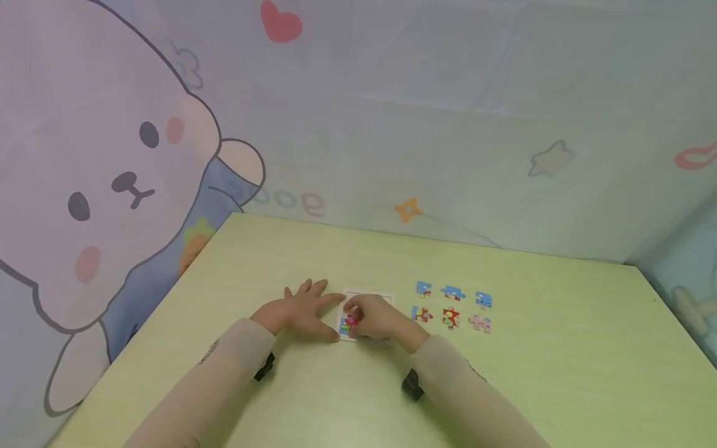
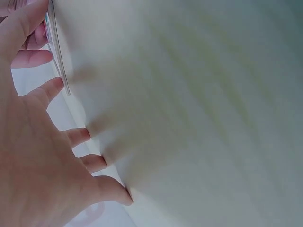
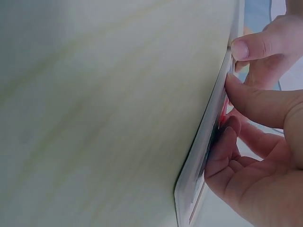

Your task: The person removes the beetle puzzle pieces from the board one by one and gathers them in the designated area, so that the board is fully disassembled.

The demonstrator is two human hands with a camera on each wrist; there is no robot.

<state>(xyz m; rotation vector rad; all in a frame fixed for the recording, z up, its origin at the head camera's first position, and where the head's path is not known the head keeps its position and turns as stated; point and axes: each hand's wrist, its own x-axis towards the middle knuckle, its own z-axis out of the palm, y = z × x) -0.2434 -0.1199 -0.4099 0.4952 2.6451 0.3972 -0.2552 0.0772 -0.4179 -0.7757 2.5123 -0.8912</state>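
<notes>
A small white-rimmed puzzle tray (image 1: 394, 300) lies flat on the table between the hands. The left hand (image 1: 302, 312) rests with fingers spread; its thumb and index finger touch the tray's left edge, and the other fingertips stand on the tabletop, as the left wrist view shows. Over the tray, the right hand (image 1: 378, 316) has its fingers curled, and thumb and fingertips hold a colourful puzzle piece (image 1: 348, 322) at the lower left corner. In the right wrist view its thumb (image 3: 251, 97) is at the tray's near edge (image 3: 208, 123). The hand hides much of the tray's inside.
Several loose jigsaw pieces (image 1: 450, 317) lie in two rows right of the tray. The pale yellow-green table (image 1: 560, 348) meets a printed cloth backdrop (image 1: 426, 124) along its far edge. A dark wrist device (image 1: 412, 384) hangs under the right sleeve.
</notes>
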